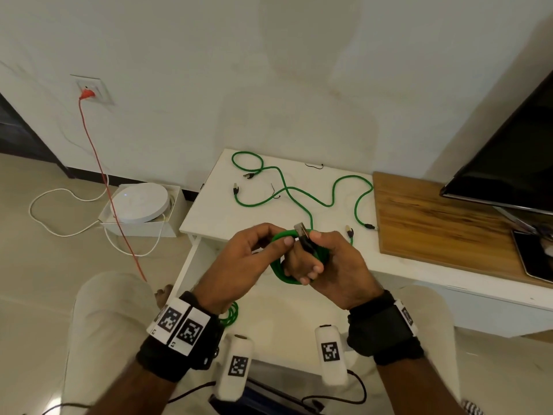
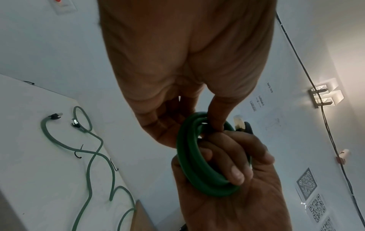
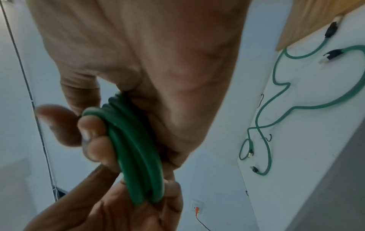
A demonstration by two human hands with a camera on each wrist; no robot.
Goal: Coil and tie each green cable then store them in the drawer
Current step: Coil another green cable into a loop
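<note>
**Green cable coil held in both hands at the white table's front edge**

Green cable coil (image 1: 284, 265), wound in several loops, is held in front of the white table (image 1: 209, 214), the reference for all positions below.

Left of the table: an orange cord (image 1: 98, 163) runs from a wall socket (image 1: 91, 89) down to the floor; a white round device (image 1: 139, 203) sits in an open white box beside the table's left end.

At the table's front edge: the left hand (image 1: 239, 262) grips the coil, fingers curled round the loops and thumb pressed on the top strand. The right hand (image 1: 335, 265) also grips the coil, fingers passed through the loops and closed on them; the cable's connector (image 1: 302, 232) stands up between its thumb and forefinger.

On the table top: two loose green cables (image 1: 287, 190) lie uncoiled and crossing, with thin black ties (image 1: 314, 166) near them.

Below the front edge, under the left wrist: another green coil (image 1: 232, 314), partly hidden.

Right of the table: a wooden top (image 1: 434, 223) adjoins it, carrying a dark screen (image 1: 508, 157).
</note>
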